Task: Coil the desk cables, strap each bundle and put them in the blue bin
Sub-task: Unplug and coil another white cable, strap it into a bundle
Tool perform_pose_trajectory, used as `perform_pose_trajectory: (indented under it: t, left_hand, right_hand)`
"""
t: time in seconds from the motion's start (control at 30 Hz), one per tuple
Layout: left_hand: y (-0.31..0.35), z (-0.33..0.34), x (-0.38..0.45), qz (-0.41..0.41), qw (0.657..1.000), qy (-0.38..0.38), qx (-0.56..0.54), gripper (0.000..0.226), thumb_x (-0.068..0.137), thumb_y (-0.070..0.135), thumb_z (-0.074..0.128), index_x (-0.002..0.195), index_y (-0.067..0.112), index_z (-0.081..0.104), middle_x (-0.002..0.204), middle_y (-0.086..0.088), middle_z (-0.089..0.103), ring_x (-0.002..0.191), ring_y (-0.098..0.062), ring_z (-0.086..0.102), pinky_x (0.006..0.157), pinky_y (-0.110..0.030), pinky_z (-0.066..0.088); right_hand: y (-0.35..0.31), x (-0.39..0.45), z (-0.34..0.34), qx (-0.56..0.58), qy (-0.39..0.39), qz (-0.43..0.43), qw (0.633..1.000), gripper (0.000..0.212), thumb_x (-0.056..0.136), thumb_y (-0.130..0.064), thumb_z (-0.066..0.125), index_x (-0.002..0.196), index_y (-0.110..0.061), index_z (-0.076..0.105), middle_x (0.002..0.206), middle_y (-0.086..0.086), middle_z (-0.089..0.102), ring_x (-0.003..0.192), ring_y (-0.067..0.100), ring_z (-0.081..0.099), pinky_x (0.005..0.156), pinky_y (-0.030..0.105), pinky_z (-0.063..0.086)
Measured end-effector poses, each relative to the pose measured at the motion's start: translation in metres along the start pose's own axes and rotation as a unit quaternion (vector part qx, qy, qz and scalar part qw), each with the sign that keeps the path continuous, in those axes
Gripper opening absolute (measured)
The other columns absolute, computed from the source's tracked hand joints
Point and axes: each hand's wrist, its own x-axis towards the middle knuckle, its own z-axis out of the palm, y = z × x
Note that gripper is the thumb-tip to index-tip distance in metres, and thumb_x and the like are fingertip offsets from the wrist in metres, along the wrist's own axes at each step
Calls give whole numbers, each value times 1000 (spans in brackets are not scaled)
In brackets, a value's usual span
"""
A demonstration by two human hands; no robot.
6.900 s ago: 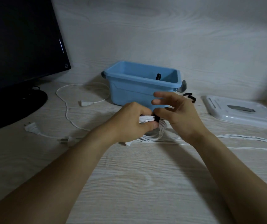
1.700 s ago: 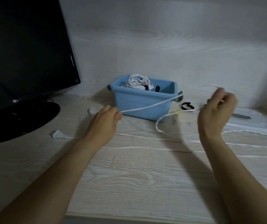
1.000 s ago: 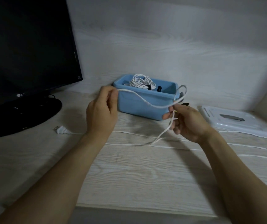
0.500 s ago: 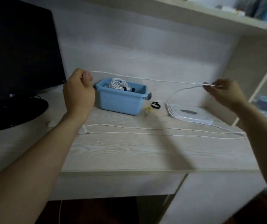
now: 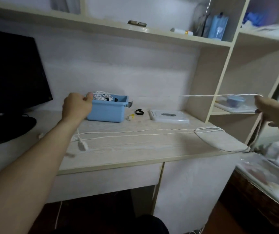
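A blue bin stands at the back of the desk with a strapped coil of white cable inside. My left hand is fisted in front of the bin's left end, gripping one end of a long white cable. That cable runs taut through the air to my right hand, far right, which pinches it. More of the white cable lies in long runs across the desk and loops over the right edge. A black strap lies right of the bin.
A black monitor on its stand fills the left. A flat white device lies at the back right. A small yellow-and-white piece sits by the strap. Shelves rise above and right of the desk. A bed is at the right.
My hands have spread further apart, the right one going far right, stretching the cable taut. The view has pulled back and up. Before that, the strapped coil went into the bin.
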Motion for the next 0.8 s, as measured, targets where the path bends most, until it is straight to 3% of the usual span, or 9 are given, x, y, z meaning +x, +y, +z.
perform_pose_trajectory:
  t: [0.1,0.17,0.23,0.3,0.4,0.5,0.57,0.7,0.8]
  left_hand:
    - [2,-1,0,-45,998,-8,-45,59,91,49,48,69,-3,67,69,-26,64,70,-39,65,70,-40,55]
    - [5,-3,2,-76,994,-18,-71,54,92,44,48,74,-3,68,73,-22,64,72,-37,63,68,-37,51]
    - [5,-6,9,-125,986,-24,-112,44,91,35,48,86,-2,71,85,-20,67,82,-37,65,70,-38,51]
    - [3,-8,15,-168,977,-29,-127,38,92,26,47,108,-2,68,108,-22,68,98,-38,66,73,-37,51]
    - [4,-19,30,-191,970,-29,-145,40,96,15,44,128,-6,55,129,-23,60,115,-39,61,80,-32,48]
    - [-41,-15,99,-194,965,78,-157,52,82,39,49,113,0,65,110,-19,69,100,-35,69,84,-44,58]
    - [-68,-20,132,-195,962,149,-125,53,75,48,49,103,7,70,102,-13,72,96,-32,71,82,-48,59]
    - [-37,-68,98,-203,964,170,-7,40,84,26,63,119,6,65,125,-17,64,114,-35,62,95,-44,53]
    - [-62,-75,113,-231,963,135,29,46,78,13,76,120,0,62,126,-18,63,111,-31,64,81,-42,57]
  right_hand:
    - [19,10,-15,62,-92,44,993,68,97,-65,39,93,0,55,62,12,44,28,21,43,38,21,42]
    - [19,9,-19,142,-163,59,975,61,101,-53,42,89,6,54,54,19,57,31,23,57,30,30,47]
    - [6,1,-14,219,-192,32,956,44,104,-38,45,90,3,54,57,19,65,44,27,68,38,36,55]
    - [-12,-9,-5,269,-218,-9,938,22,103,-24,49,94,-5,55,77,16,64,52,23,71,54,36,61]
    - [-42,-21,22,281,-242,-58,927,12,101,-10,48,92,-12,57,84,12,62,57,14,72,84,32,56]
    - [-82,-37,57,353,-228,-107,901,16,99,-9,49,86,-13,58,85,8,58,70,14,69,66,22,58]
    - [-107,-48,81,407,-218,-119,879,14,98,-19,51,86,-14,58,81,5,50,75,18,61,66,23,56]
    - [-150,-77,127,388,-266,-137,872,45,100,-43,50,91,-2,63,79,12,56,74,24,63,71,28,59]
    - [-170,-88,163,346,-239,-140,897,40,101,-34,55,86,3,60,87,17,67,73,30,70,71,36,63]
